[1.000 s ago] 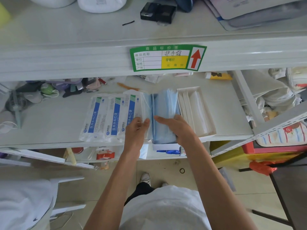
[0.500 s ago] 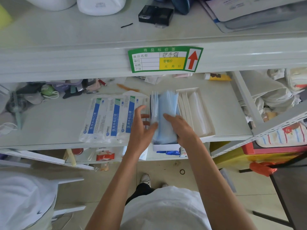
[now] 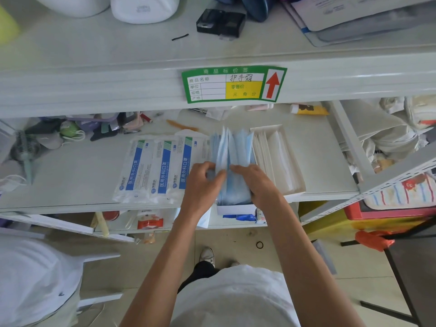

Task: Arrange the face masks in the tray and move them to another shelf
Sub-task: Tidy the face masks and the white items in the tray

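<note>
A stack of blue face masks (image 3: 237, 152) stands on edge in a white tray (image 3: 236, 208) at the front of the middle shelf. My left hand (image 3: 204, 185) pinches the left side of the stack near its front end. My right hand (image 3: 256, 182) grips the right side, fingers curled over the masks. The masks fan apart at the far end. Three sealed mask packets (image 3: 160, 166) with blue stripes lie flat just left of the tray.
A second white tray (image 3: 278, 159) with white sheets sits right of the masks. Small clutter lines the shelf's back and left (image 3: 70, 131). The upper shelf edge carries a green price label (image 3: 233, 83). A yellow tube (image 3: 306, 109) lies at the back right.
My left hand left the sealed packets and moved right onto the blue stack. Both hands now squeeze the masks together, and the stack has fanned out at the far end.
</note>
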The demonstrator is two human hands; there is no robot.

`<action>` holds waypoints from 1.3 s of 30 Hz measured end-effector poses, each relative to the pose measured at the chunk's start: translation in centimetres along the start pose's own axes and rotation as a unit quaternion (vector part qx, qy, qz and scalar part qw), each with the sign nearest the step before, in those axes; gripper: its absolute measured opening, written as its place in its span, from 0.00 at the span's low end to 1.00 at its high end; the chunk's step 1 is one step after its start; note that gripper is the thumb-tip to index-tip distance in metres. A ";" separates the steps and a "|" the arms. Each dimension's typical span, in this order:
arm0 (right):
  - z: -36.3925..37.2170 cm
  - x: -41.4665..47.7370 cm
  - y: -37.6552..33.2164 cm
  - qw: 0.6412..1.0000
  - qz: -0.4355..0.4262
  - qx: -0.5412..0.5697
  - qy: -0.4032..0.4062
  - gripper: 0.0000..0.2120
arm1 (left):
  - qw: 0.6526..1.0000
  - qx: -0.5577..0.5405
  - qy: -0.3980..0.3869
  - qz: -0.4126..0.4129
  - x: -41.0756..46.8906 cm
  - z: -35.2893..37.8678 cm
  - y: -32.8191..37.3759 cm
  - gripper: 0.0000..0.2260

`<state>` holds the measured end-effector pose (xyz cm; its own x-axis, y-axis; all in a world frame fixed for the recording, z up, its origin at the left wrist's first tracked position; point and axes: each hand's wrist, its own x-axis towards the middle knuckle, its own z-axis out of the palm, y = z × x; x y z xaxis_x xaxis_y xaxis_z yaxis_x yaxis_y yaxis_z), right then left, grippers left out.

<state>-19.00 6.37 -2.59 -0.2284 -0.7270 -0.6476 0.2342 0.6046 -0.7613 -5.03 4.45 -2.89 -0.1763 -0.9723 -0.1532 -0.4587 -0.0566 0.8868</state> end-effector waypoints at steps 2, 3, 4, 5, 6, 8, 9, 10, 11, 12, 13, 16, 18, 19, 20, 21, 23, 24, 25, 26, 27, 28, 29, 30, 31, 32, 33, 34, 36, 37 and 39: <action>-0.2 0.0 0.2 1.000 -0.001 0.004 0.005 0.08 | 1.000 0.003 0.009 -0.010 0.0 -0.4 -0.1 0.06; -0.2 -0.1 0.2 1.000 0.000 0.008 0.008 0.08 | 1.000 -0.005 0.009 -0.014 0.0 -0.5 -0.2 0.08; -0.2 -0.1 0.1 1.000 0.000 0.013 0.007 0.07 | 1.000 -0.020 0.009 -0.019 0.0 -0.7 -0.2 0.10; -0.1 0.0 0.1 1.000 -0.001 0.018 0.005 0.07 | 0.999 -0.039 0.008 -0.025 0.0 -0.8 -0.2 0.13; -0.1 0.1 0.1 1.000 -0.002 0.024 0.004 0.08 | 0.998 -0.054 0.009 -0.028 0.0 -0.9 -0.3 0.17; -0.2 0.1 0.1 0.999 -0.003 0.032 0.009 0.15 | 0.996 -0.081 0.009 -0.039 0.0 -1.0 -0.2 0.18; -0.1 0.0 0.1 0.999 0.001 0.039 0.011 0.21 | 0.994 -0.098 0.008 -0.049 0.0 -1.0 0.0 0.15; -0.1 0.2 0.2 0.999 0.003 0.051 0.010 0.29 | 0.992 -0.115 0.009 -0.060 0.0 -1.1 0.0 0.12; 0.0 0.3 0.3 0.997 0.003 0.074 0.000 0.38 | 0.990 -0.127 0.011 -0.065 0.1 -1.1 -0.2 0.10; -0.3 1.7 1.1 0.996 0.001 0.094 -0.006 0.46 | 0.990 -0.126 0.011 -0.065 0.1 -1.1 -0.3 0.11; -0.4 2.5 1.6 0.995 0.001 0.099 -0.014 0.51 | 0.991 -0.115 0.009 -0.061 0.0 -1.1 -0.4 0.11; -0.2 0.8 0.4 0.997 0.004 0.069 -0.018 0.45 | 0.997 -0.076 0.014 -0.016 -0.2 -1.1 -0.7 0.07; -0.2 0.4 0.4 0.998 -0.001 0.055 -0.011 0.31 | 0.998 -0.037 0.024 0.041 -0.3 -1.2 -0.9 0.19; -0.2 0.1 0.3 0.998 0.001 0.055 -0.009 0.30 | 0.998 -0.003 0.024 0.064 -0.1 -1.1 -1.0 0.19; -0.2 0.0 0.3 0.998 0.003 0.056 -0.012 0.30 | 0.996 0.022 0.022 0.081 -0.1 -0.9 -0.8 0.15; -0.1 -0.2 0.2 0.999 0.000 0.051 -0.016 0.29 | 0.996 0.033 0.019 0.076 -0.1 -0.7 -0.7 0.08; 0.0 -0.4 -0.1 1.000 -0.005 0.029 -0.010 0.20 | 0.999 0.017 -0.010 0.032 0.0 -0.1 -0.2 0.08; -0.1 -0.4 -0.2 1.000 -0.007 0.021 -0.009 0.15 | 1.000 0.014 -0.020 0.019 0.0 0.2 -0.2 0.13; -0.2 -0.4 -0.2 1.000 -0.011 0.014 -0.011 0.10 | 0.999 0.029 -0.013 0.025 0.1 0.4 -0.2 0.14; -0.3 -0.4 -0.2 1.000 -0.012 0.009 -0.013 0.07 | 0.999 0.033 -0.004 0.038 0.2 0.5 -0.3 0.13; -0.5 -0.4 -0.2 1.000 -0.014 0.012 -0.013 0.04 | 0.998 0.029 0.005 0.047 0.1 0.4 -0.2 0.10; -0.6 -0.4 -0.1 1.000 -0.016 0.020 -0.013 0.04 | 0.998 0.020 0.013 0.052 0.2 0.2 -0.3 0.08; -0.6 -0.4 -0.1 0.999 -0.019 0.025 -0.015 0.04 | 0.998 0.010 0.015 0.055 0.2 -0.1 -0.4 0.07; -0.6 -0.5 -0.1 0.999 -0.021 0.031 -0.022 0.04 | 0.998 -0.001 0.012 0.059 0.2 -0.4 -0.4 0.08; -0.6 -0.5 -0.1 0.999 -0.023 0.032 -0.027 0.05 | 0.998 -0.018 0.006 0.056 0.1 -0.6 -0.5 0.11; -0.7 -0.5 -0.1 0.999 -0.021 0.027 -0.032 0.05 | 0.998 -0.037 -0.001 0.049 -0.1 -0.7 -0.4 0.14; -0.5 -0.5 -0.1 0.999 -0.021 0.019 -0.031 0.04 | 0.998 -0.052 -0.012 0.041 -0.2 -0.8 -0.4 0.16; -0.4 -0.6 -0.2 0.999 -0.017 0.011 -0.028 0.05 | 0.997 -0.059 -0.019 0.039 -0.3 -0.9 -0.3 0.17; -0.1 -0.7 -0.2 1.000 -0.009 0.003 -0.023 0.10 | 0.997 -0.038 -0.019 0.058 -0.1 -0.9 -0.6 0.13; -0.1 -0.7 -0.2 1.000 -0.009 0.000 -0.024 0.11 | 0.997 -0.017 -0.015 0.068 -0.1 -0.8 -0.7 0.10; 0.0 -1.1 -0.4 1.000 -0.010 -0.012 -0.016 0.06 | 0.998 0.014 -0.004 0.058 0.1 -0.5 -0.7 0.02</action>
<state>-18.85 6.89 -1.59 -0.2025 -0.7487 -0.6312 0.2069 0.5973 -0.7749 -4.26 4.29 -3.29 -0.2359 -0.9703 -0.0535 -0.4598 0.0630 0.8858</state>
